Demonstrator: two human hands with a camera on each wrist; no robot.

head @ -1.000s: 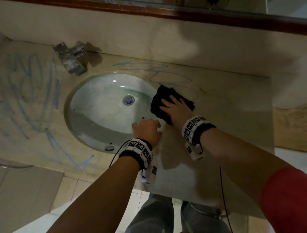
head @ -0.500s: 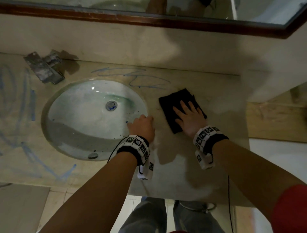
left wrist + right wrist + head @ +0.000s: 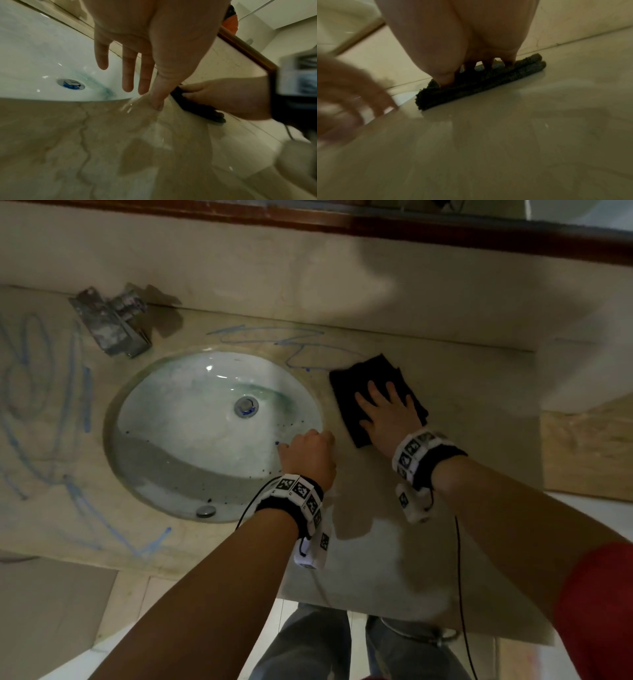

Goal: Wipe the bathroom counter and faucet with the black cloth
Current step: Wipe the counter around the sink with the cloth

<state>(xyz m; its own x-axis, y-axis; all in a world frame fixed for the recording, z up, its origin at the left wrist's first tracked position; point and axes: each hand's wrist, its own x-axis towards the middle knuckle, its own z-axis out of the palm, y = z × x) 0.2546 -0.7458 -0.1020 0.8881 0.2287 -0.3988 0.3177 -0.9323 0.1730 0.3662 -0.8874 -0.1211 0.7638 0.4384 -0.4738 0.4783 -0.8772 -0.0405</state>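
Right hand (image 3: 388, 419) is pressing flat, fingers spread, on the folded, nubby black cloth (image 3: 356, 392), which is lying on the glossy veined stone counter (image 3: 445, 542) just right of the oval white basin (image 3: 191, 446). Left hand (image 3: 310, 458) is bracing at the basin's rim, fingers straight, slightly parted. Blue scribbles (image 3: 281, 340) are running behind; the dull metal faucet (image 3: 111, 323) is sitting back-left.

On each wrist I wear a black band (image 3: 291, 501) ringed with white tiles printed with black square codes. A small white block (image 3: 313, 553) hangs under each band, and a thin black cable (image 3: 460, 577) trails from it. My right sleeve (image 3: 599, 611) is red; my trousers (image 3: 308, 645) are grey-blue.
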